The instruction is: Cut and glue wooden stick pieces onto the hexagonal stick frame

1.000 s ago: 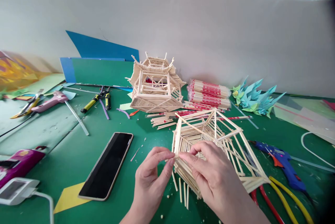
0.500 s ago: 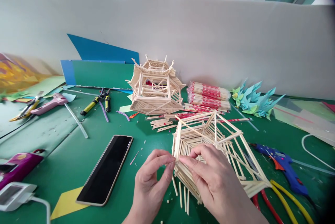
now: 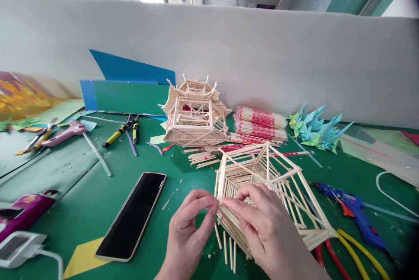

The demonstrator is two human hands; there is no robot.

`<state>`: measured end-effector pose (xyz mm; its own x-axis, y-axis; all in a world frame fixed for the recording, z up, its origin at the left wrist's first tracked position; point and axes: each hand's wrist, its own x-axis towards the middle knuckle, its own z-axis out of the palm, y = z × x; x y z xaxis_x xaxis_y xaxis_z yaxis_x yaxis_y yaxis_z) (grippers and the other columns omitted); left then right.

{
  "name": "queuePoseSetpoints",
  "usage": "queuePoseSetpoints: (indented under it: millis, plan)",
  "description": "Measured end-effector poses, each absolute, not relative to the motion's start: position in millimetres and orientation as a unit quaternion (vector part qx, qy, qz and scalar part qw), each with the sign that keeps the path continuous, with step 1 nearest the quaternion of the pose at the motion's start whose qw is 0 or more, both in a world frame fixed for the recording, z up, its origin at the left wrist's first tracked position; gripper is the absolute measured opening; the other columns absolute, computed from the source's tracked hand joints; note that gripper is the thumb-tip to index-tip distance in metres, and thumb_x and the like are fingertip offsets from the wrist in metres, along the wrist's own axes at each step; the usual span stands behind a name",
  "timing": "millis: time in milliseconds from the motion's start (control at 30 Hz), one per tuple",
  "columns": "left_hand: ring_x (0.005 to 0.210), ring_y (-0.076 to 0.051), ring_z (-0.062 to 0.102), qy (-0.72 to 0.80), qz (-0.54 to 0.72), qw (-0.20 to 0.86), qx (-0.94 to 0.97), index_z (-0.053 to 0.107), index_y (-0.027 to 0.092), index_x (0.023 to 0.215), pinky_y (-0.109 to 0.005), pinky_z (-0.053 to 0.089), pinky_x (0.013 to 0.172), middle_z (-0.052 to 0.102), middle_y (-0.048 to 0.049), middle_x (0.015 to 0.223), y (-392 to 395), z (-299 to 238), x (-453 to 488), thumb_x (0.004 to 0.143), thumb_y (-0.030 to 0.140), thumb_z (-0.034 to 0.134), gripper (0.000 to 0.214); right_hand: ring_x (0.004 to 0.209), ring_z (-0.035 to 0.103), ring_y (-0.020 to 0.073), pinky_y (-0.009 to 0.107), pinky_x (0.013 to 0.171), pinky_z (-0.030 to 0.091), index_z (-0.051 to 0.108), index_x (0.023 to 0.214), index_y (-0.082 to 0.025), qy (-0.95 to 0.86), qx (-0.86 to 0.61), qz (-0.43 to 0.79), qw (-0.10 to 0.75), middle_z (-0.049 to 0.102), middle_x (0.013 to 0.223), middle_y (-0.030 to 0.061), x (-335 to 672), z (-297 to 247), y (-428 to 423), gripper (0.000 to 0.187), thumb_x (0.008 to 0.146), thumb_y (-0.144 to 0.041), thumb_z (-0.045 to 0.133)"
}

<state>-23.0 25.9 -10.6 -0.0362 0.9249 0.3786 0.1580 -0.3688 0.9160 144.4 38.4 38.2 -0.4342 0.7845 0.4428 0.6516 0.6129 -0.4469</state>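
Note:
A many-sided frame of thin wooden sticks [image 3: 316, 201] stands on the table in front of me, its lower walls built of stacked sticks. At its near left corner post, the fingertips of both hands almost meet. My left hand [image 3: 191, 227] is closed in a pinch of thumb and index finger, just left of the post. My right hand [image 3: 266, 221] reaches across the frame, its fingers closed at the same corner and hiding part of the stick wall. Whatever lies between the fingertips is too small to make out.
Behind stands a pagoda-like stick model [image 3: 196, 114], beside bundled sticks [image 3: 260, 122]. A phone [image 3: 132, 216] lies left of my hands. On the right are a blue glue gun [image 3: 353, 210] and yellow-handled pliers [image 3: 360, 254]. A pink glue gun [image 3: 65, 133] and wire strippers [image 3: 121, 133] lie farther left.
The view has tilted up slightly, so everything sits a little lower. Both hands keep their pinch at the same corner of the stick frame.

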Motion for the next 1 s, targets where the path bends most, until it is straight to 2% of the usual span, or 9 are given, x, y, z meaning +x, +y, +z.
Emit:
queuePoseSetpoints:
  millis: [1000]
  plan:
    - [0.076, -0.014, 0.056, 0.446, 0.562, 0.360, 0.597, 0.065, 0.025, 0.084, -0.024, 0.045, 0.065, 0.058, -0.0007, 0.081, 28.0, -13.5, -23.0, 0.080, 0.010, 0.058, 0.017, 0.078, 0.053, 0.0199, 0.034, 0.067, 0.044, 0.066, 0.098, -0.024, -0.837, -0.451, 0.110, 0.291, 0.059, 0.081, 0.0052, 143.6, 43.4, 34.3, 0.033, 0.082, -0.008, 0.043]
